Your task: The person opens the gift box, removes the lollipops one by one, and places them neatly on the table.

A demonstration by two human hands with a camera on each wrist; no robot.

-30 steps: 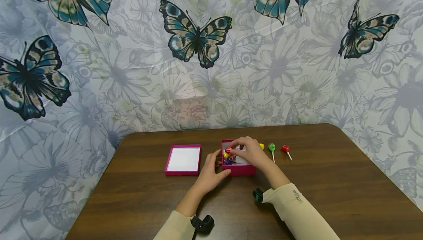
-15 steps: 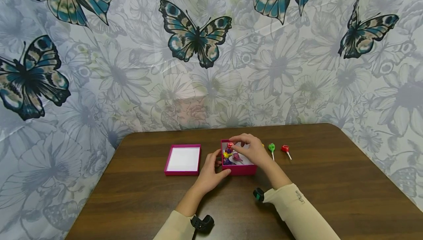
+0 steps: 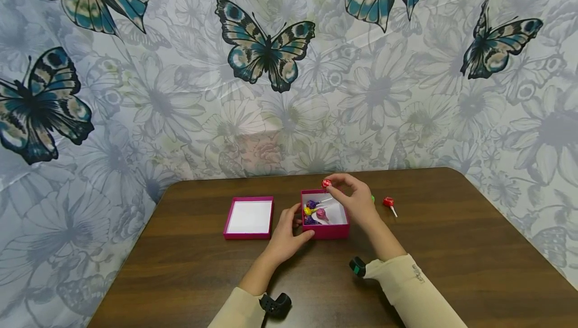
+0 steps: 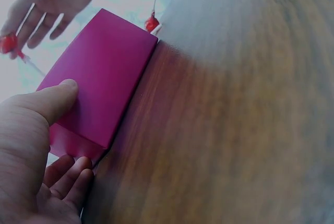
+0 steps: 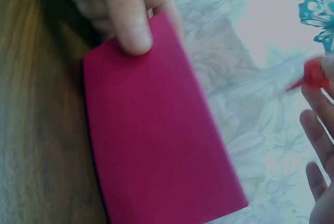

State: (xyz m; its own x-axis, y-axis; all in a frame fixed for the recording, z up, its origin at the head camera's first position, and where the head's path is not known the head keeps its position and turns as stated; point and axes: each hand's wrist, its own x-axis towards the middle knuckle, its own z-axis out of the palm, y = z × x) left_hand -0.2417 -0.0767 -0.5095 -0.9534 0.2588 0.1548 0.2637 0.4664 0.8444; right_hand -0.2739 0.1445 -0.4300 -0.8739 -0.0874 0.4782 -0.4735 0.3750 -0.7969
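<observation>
My right hand (image 3: 354,200) pinches a red lollipop (image 3: 326,183) by its candy head, above the back edge of the pink box (image 3: 331,232). In the left wrist view, the stick of this red lollipop (image 4: 9,43) points down toward the box. My left hand (image 3: 285,234) grips the box at its left front corner, thumb (image 4: 65,92) on the front wall and fingers along the left side. Inside the box lie several lollipops, among them a yellow one (image 3: 308,211), a pink one (image 3: 321,213) and a purple one (image 3: 311,203).
The box's lid (image 3: 249,217), white inside, lies upturned on the wooden table (image 3: 203,278) to the left. Another red lollipop (image 3: 389,202) rests on the table at the right. A bit of a green lollipop (image 3: 373,198) shows behind my right hand. A butterfly-patterned cloth (image 3: 406,117) hangs behind the table.
My right hand has lifted the red lollipop up out of the box and moved it right, toward the back edge. The left hand stays on the box.
</observation>
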